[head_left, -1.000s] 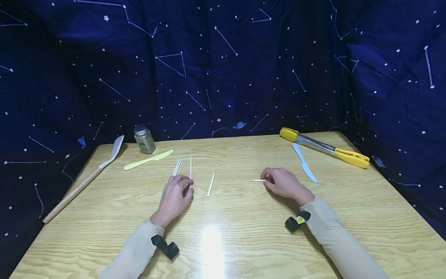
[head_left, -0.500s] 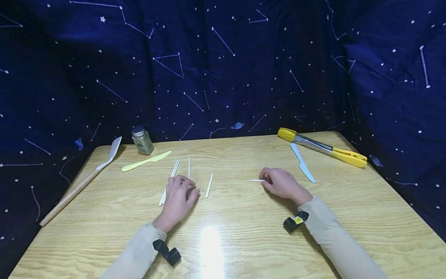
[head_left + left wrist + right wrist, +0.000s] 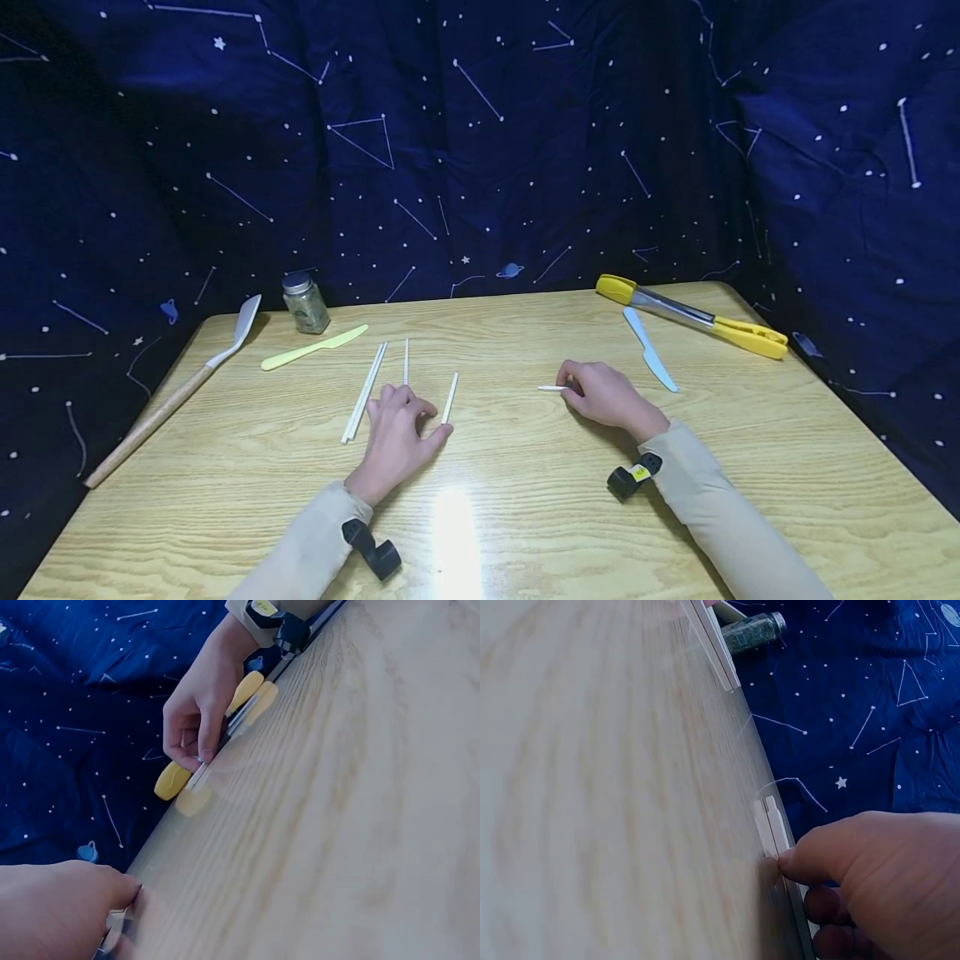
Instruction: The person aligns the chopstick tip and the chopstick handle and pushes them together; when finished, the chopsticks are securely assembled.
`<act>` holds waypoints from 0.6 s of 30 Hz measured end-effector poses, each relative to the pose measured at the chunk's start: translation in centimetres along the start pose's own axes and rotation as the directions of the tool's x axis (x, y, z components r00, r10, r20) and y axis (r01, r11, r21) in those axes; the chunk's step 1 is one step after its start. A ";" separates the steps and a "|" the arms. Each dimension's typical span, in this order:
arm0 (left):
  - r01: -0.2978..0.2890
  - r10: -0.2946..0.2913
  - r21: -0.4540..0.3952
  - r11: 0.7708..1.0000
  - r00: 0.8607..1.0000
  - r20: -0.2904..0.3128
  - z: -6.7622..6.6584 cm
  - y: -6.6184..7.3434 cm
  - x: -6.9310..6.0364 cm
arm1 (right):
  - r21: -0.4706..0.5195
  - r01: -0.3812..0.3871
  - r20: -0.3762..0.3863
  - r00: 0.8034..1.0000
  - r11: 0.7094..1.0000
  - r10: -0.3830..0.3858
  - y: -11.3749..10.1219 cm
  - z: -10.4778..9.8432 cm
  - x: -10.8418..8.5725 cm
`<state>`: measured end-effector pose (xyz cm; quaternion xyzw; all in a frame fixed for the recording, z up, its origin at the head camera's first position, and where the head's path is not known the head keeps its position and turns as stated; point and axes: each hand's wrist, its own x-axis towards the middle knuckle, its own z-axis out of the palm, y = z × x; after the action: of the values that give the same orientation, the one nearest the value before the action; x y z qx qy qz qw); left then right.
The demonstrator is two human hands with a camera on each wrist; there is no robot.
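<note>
My left hand (image 3: 397, 437) is low over the table, thumb and index finger spread. Its thumb tip is by the near end of a short white stick (image 3: 450, 398); whether they touch I cannot tell. Another thin white stick (image 3: 407, 362) runs partly hidden behind its fingers. Left of the hand, two long white sticks (image 3: 365, 392) lie side by side. Over on the right, my right hand (image 3: 611, 396) pinches a short white stick (image 3: 551, 388) between thumb and fingers, low at the tabletop; the right wrist view also shows this white stick (image 3: 776, 825) at the thumb tip.
A yellow knife (image 3: 315, 347), a spice jar (image 3: 306, 304) and a wooden-handled spatula (image 3: 187, 387) are at the left. A blue knife (image 3: 649, 350) and yellow tongs (image 3: 682, 312) lie beyond my right hand. A dark starry cloth (image 3: 480, 167) hangs behind the table.
My left hand has moved right, away from the two long sticks and the thin stick, to the short one, its thumb spreading. The right hand keeps its pinch nearly in place.
</note>
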<state>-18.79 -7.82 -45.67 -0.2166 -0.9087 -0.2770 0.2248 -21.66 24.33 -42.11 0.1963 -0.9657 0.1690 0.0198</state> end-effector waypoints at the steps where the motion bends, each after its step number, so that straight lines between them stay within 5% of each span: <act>1: 0.002 -0.002 0.002 1.000 1.000 -0.005 0.0 0.0 0.0 | -0.001 -0.001 -0.003 1.000 1.000 0.001 0.0 0.1 0.0; 18: -0.039 0.037 -0.010 0.999 0.989 -0.146 0.4 0.1 0.1 | -0.017 0.015 -0.009 1.000 1.000 -0.015 -0.2 0.1 0.0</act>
<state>-18.97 -7.42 -45.88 -0.2145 -0.8838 -0.2936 0.2945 -21.55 24.16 -42.18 0.2024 -0.9655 0.1616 0.0272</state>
